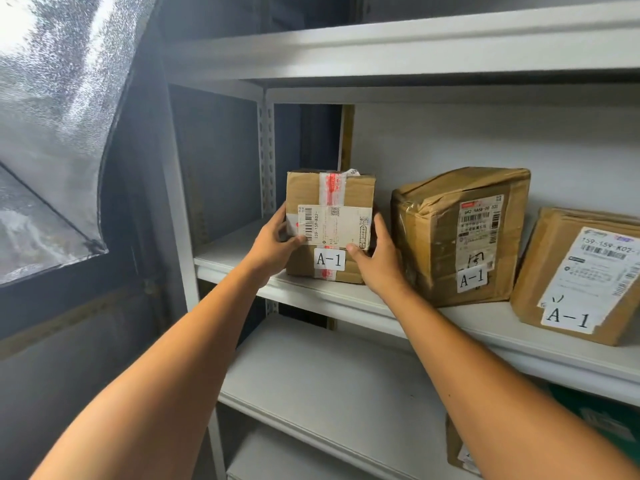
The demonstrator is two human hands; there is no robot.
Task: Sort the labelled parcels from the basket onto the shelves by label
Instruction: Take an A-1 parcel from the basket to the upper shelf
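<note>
A small cardboard parcel (329,195) with red-printed tape, a shipping label and an "A-1" sticker stands on the white shelf (346,299), near its left end. My left hand (273,244) grips its left side, thumb on the front. My right hand (377,258) holds its right side, thumb on the front lower edge. To the right on the same shelf stand a dented "A-1" parcel (460,237) and, farther right, another "A-1" parcel (575,275) cut off by the frame edge. The basket is out of view.
White metal shelving: one board above (381,53), one below (329,375) bare at its left, with a box (457,445) and something green at lower right. A shelf upright (266,157) is left of the parcel. A window (52,133) fills the left.
</note>
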